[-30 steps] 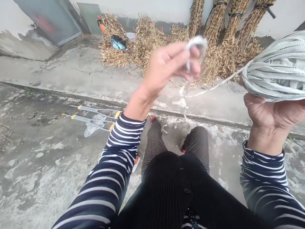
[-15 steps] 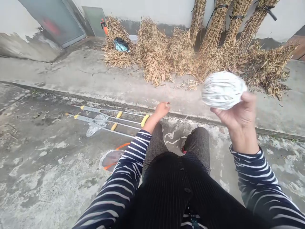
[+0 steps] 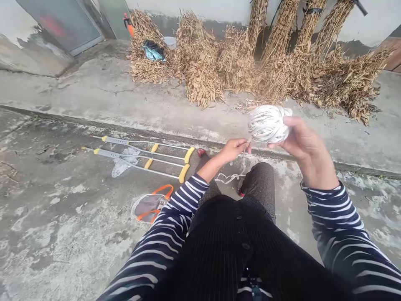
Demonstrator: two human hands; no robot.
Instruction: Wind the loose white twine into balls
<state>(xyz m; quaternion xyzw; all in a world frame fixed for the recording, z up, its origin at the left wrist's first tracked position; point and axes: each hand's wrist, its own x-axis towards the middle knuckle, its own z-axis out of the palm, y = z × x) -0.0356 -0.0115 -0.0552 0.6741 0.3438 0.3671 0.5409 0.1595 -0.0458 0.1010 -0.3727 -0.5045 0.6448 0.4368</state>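
My right hand [image 3: 305, 146] is shut around a ball of white flat twine [image 3: 267, 124], its fingers on the ball's right side. My left hand [image 3: 233, 150] is just below the ball's left edge, its fingertips pinched on a thin white strand [image 3: 248, 147] that leads to the ball. A loose white length of twine [image 3: 230, 178] lies on the ground between my feet. Striped sleeves cover both forearms, and my knees in dark trousers [image 3: 261, 182] lie under the hands.
Two metal crutches with yellow grips [image 3: 140, 156] lie on the concrete to the left, near a clear bag with orange handles [image 3: 150, 207]. Heaps of dried bean plants [image 3: 200, 62] stand beyond a low concrete step [image 3: 156, 131], against the wall.
The twine ball has moved from the far right, close to me, to the middle, lower down. My left hand has dropped from high up to beside the ball. The hands are closer together.
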